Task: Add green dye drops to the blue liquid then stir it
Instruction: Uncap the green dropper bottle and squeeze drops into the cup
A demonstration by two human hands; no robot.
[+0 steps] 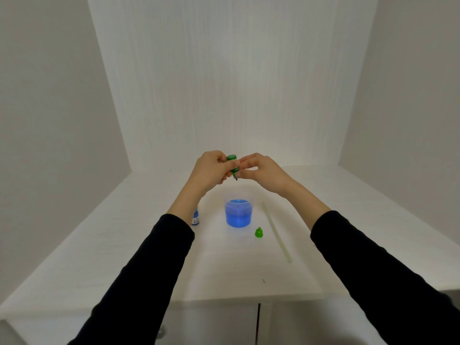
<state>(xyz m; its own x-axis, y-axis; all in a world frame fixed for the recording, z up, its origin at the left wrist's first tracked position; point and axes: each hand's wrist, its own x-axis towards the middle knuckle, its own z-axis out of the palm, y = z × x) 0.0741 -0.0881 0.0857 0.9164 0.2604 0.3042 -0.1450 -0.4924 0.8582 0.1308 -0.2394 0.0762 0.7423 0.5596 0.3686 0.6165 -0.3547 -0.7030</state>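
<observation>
A small green dye bottle (233,165) is held upside down, nozzle pointing down, above and a little behind a clear cup of blue liquid (238,213). My left hand (211,171) and my right hand (262,171) both pinch the bottle from either side. The bottle's green cap (258,232) lies on the white table to the right of the cup. A pale, translucent stirring stick (276,231) lies further right, running from near the cup toward the front.
A small blue dye bottle (195,218) stands left of the cup, partly hidden by my left sleeve. The white table (124,245) is enclosed by white walls at the back and on both sides. Cabinet doors sit below its front edge.
</observation>
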